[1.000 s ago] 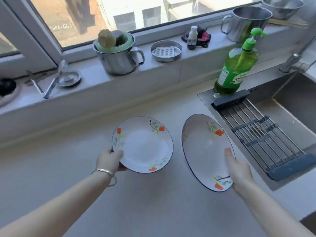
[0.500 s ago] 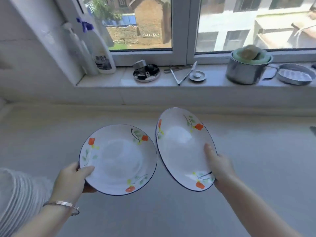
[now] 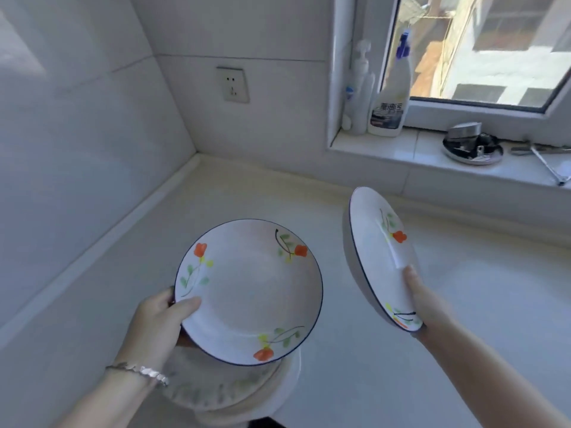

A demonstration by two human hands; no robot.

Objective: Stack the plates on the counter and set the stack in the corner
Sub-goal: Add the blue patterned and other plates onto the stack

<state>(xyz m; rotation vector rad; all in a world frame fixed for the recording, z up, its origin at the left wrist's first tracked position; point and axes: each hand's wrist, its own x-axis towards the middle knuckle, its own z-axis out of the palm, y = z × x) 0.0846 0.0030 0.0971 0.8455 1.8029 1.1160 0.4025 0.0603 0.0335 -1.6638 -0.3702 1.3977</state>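
My left hand point(image 3: 157, 322) grips the near-left rim of a white flowered plate point(image 3: 250, 291), held almost level above the counter. My right hand point(image 3: 423, 304) holds a second flowered plate point(image 3: 380, 257) by its lower rim, tilted steeply on edge to the right of the first. The two plates are apart. Under the left plate, a stack of other plates point(image 3: 234, 393) sits on the counter near the front edge, partly hidden. The counter's corner point(image 3: 200, 162) lies beyond, where the two tiled walls meet.
A wall socket point(image 3: 233, 84) is above the corner. On the window sill point(image 3: 401, 152) stand a pump bottle point(image 3: 360, 91), a spray bottle point(image 3: 391, 94), a metal dish point(image 3: 472, 146) and tongs point(image 3: 550, 162).
The view has swung left from the sink toward the walled corner, both plates carried along. The right plate now tilts more steeply, and a stack of plates has come into view under the left one.
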